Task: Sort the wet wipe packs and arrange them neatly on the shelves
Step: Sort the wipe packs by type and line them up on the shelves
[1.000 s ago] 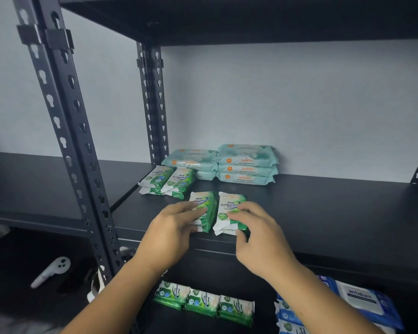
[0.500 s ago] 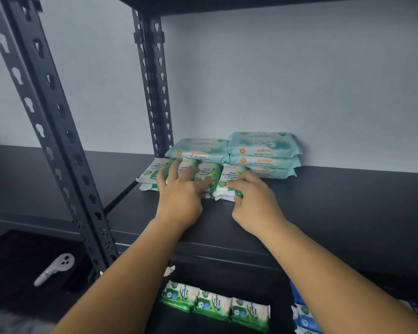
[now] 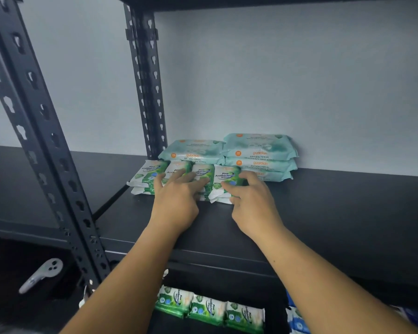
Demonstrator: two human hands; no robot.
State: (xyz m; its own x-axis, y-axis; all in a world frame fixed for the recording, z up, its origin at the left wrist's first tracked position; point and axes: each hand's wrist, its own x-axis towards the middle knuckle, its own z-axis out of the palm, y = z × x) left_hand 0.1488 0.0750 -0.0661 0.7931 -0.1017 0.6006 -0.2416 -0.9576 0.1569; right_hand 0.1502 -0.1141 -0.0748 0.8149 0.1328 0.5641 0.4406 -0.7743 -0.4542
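We straighten pine packs [image 3: 152, 174] on the shelf [image 3: 323, 201].
Left hand [image 3: 176, 201] fingers flat on them; right hand [image 3: 253, 203] fingers clamp the end pack [image 3: 223, 175].

- The left hand [image 3: 176, 201] lies flat on the row of green packs [image 3: 150, 174] on the black shelf [image 3: 336, 213].
- The right hand [image 3: 253, 203] grips the end pack [image 3: 223, 175] (the one farthest right).
- Big pale packs [image 3: 258, 150] sit stacked just behind.
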